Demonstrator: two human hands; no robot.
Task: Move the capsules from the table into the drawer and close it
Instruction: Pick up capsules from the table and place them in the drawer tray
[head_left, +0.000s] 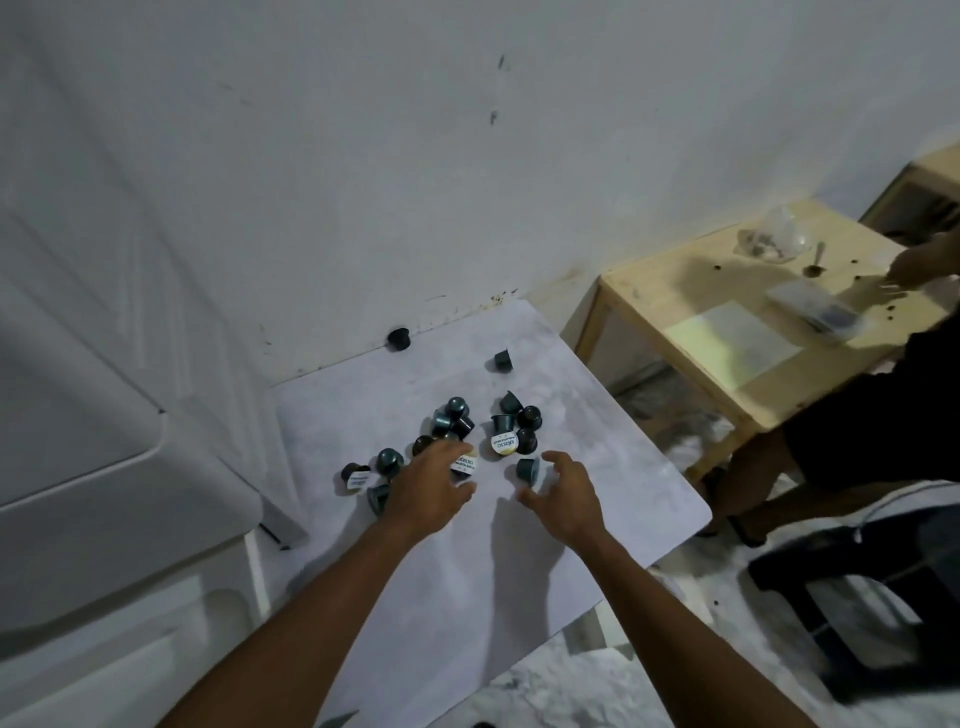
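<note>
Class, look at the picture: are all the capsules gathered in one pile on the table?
No: two capsules sit apart near the wall, away from the main cluster.

A plain domestic room, being used as a makeshift work space.

A home is being suggested by a scuffed, stained white wall (467, 182), a white tabletop (597, 467) being strewn with coffee capsules (457, 431), and a bare pine side table (675, 291) being used beside it by a second person (852, 431). A white plastic storage unit (104, 467) and a dark stool (883, 571) are being kept close by.
</note>
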